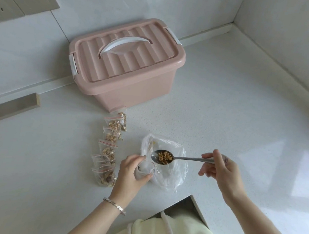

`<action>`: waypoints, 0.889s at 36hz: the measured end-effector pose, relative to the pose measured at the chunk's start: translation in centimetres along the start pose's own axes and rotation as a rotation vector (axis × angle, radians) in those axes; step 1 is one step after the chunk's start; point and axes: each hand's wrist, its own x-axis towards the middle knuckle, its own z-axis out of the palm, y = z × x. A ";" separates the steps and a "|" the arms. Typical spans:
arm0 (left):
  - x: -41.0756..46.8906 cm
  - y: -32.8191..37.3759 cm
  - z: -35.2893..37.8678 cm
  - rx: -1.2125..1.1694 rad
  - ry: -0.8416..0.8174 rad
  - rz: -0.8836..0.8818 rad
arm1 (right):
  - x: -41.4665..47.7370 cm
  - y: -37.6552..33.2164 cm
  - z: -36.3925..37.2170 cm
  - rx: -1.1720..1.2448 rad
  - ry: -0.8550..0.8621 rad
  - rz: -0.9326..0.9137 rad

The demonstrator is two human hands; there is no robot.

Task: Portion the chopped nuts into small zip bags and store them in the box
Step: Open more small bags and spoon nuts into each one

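At counter front edge: left hand (132,172) curled round small zip bag (145,168), holding it upright with mouth open. Right hand (219,170) pinches spoon (183,158) at handle end; bowl level, loaded with chopped nuts (164,157), just beside bag mouth.

Zip bag: thin limp film, probably near weightless and slippery. Hold near rim, not body.

Nuts: loose, dry, irregular crumbs. Likely to spill if spoon tilts early.

Beneath spoon: crumpled clear supply bag (169,173), soft.

Left of it: row of filled zip bags (108,150), red-striped seals.

Behind: pink box (133,95), rigid plastic; ribbed lid (135,63) on, white handle (126,42).

Countertop (225,104): white, speckled, glossy.
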 end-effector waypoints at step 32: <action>-0.8 1.7 -3.1 0.473 0.245 -0.151 | -2.4 -3.6 0.9 -0.512 0.006 -0.468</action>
